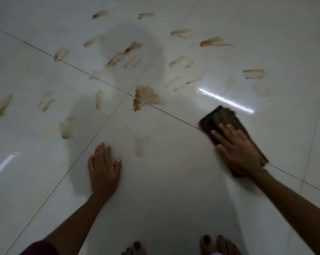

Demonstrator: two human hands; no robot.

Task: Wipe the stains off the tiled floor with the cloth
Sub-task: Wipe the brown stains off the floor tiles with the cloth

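Head view, right hand (pixel 237 150) flat on cloth (pixel 223 116) (blurred), stains (pixel 145 96) beyond

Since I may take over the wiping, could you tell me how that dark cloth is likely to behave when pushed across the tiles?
The cloth looks folded into a flat pad under the right hand, so it is probably soft and floppy if lifted. The tiled floor is glossy, so it should slide easily, though it may bunch up.

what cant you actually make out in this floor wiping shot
- Cloth: motion-blurred in the head view, so its weave is unreadable; the right hand covers its near half.
- Floor under the cloth: hidden, so any stain there can't be judged.
- Toes: cut off by the bottom edge.
- Floor under the left hand: hidden by the flat palm.
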